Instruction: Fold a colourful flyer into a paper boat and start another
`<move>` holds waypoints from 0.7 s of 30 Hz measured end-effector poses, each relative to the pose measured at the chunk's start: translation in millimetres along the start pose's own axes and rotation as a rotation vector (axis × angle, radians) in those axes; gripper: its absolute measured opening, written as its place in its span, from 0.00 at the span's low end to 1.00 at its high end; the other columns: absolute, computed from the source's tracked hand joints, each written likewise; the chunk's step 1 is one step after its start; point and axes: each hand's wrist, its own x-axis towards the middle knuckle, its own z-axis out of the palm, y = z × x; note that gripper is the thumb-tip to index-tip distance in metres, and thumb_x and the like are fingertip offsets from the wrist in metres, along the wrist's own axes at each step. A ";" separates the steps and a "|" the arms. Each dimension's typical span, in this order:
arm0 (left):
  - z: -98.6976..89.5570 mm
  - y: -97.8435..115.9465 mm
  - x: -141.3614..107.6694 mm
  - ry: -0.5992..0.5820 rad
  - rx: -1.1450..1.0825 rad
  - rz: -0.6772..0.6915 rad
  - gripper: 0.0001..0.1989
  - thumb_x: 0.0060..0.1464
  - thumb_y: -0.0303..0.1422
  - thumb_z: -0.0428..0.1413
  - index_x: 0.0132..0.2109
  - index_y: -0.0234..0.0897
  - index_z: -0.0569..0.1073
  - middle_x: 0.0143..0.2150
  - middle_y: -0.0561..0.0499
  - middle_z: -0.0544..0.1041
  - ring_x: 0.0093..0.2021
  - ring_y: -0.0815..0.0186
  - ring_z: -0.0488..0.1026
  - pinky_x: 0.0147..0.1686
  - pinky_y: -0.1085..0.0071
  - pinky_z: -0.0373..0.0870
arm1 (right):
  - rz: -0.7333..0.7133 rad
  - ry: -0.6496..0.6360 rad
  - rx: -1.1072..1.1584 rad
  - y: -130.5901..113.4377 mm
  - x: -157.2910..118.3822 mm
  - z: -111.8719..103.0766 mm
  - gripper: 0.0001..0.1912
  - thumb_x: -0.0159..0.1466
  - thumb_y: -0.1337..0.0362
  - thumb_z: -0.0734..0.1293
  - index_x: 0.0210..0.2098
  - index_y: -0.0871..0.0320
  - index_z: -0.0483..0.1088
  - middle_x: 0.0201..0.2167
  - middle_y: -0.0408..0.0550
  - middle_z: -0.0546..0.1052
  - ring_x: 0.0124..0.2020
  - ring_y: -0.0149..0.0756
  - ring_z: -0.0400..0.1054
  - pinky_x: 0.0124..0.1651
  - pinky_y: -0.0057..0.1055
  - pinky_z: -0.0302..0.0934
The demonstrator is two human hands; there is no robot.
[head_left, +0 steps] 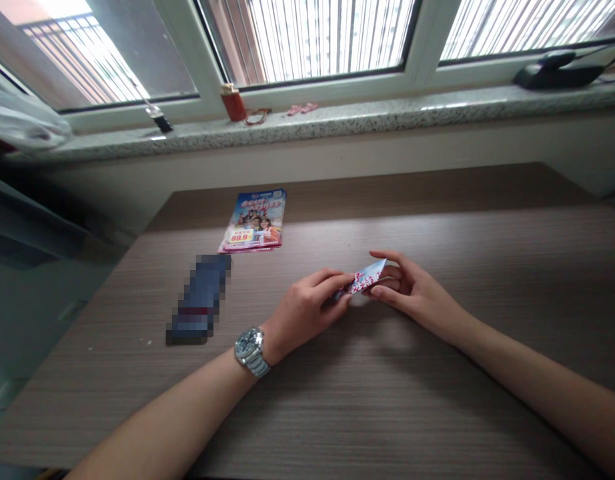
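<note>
Folded paper between your hands

Your left hand (307,313) pinches the left end of the printed folded paper (368,275) over the wooden table (387,413). Your right hand (420,293) curves around its right end, thumb and forefinger apart; whether it grips, I cannot tell. Left, apart from your hands, lies a pixelated dark object (200,300); farther, stacked leaflets (257,220). A red container (233,104) stands on the far windowsill (387,110).

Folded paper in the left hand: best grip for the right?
Probably the upper-right tip of the folded paper, from the right, in a light thumb-and-finger pinch. The left hand covers the opposite end, while this tapered tip sticks out toward the right hand. It looks thin, so a hard squeeze might crease it.
</note>
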 end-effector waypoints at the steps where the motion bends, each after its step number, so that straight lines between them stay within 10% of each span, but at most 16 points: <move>1: -0.1 0.4 0.2 0.014 -0.025 -0.028 0.16 0.67 0.32 0.54 0.59 0.39 0.72 0.53 0.45 0.77 0.50 0.64 0.77 0.51 0.67 0.76 | 0.018 -0.005 0.034 0.9 0.6 1.0 0.34 0.61 0.54 0.74 0.62 0.52 0.60 0.43 0.50 0.81 0.44 0.43 0.78 0.51 0.43 0.73; 10: 0.0 1.3 2.6 0.116 -0.131 -0.102 0.15 0.66 0.30 0.55 0.57 0.38 0.73 0.51 0.46 0.76 0.48 0.65 0.77 0.50 0.67 0.76 | 0.168 0.019 0.089 4.6 -1.0 3.1 0.26 0.61 0.54 0.74 0.54 0.56 0.65 0.41 0.52 0.83 0.44 0.45 0.79 0.51 0.44 0.73; 21: 6.2 6.9 -1.1 0.075 -0.119 0.008 0.18 0.64 0.28 0.57 0.60 0.38 0.73 0.54 0.44 0.76 0.50 0.65 0.76 0.52 0.69 0.75 | 0.002 -0.073 0.078 2.4 -5.5 11.9 0.15 0.63 0.59 0.73 0.48 0.53 0.71 0.47 0.49 0.81 0.47 0.41 0.77 0.55 0.39 0.71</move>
